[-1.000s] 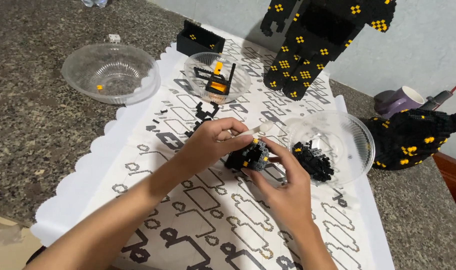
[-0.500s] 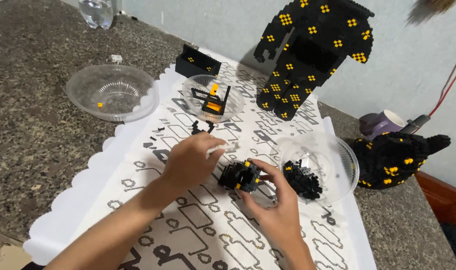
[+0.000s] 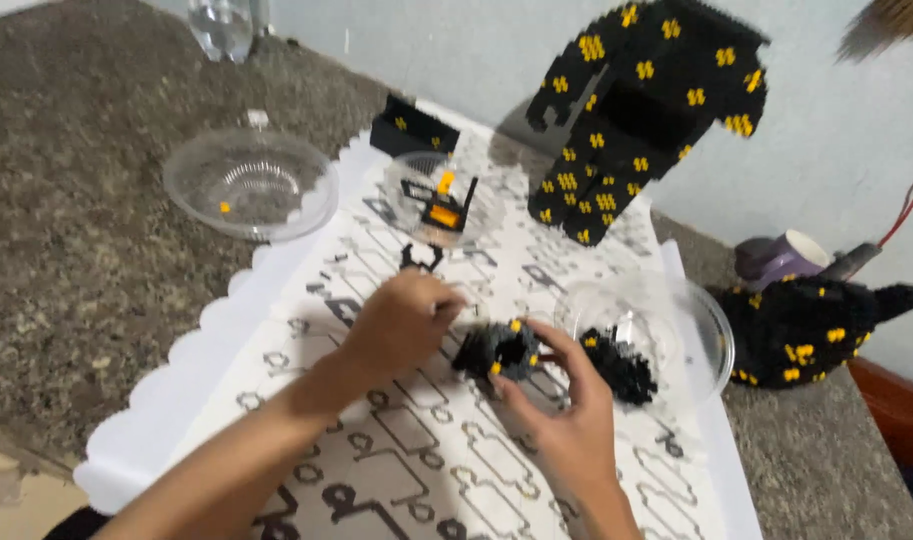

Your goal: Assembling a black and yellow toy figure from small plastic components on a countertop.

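Block-fitting step: right hand grasps black-yellow brick lump mid-desk, left hand pinches a small piece beside it, needing careful alignment.

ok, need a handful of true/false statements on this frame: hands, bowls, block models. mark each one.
1. The right hand holds a small black-and-yellow block piece. True.
2. The left hand rests inside a bowl. False: it is over the patterned white mat, beside the piece.
3. The clear plastic bowl on the stone counter is full of black blocks. False: nearly empty.
4. A tall black block model with yellow dots stands at the mat's far end. True.
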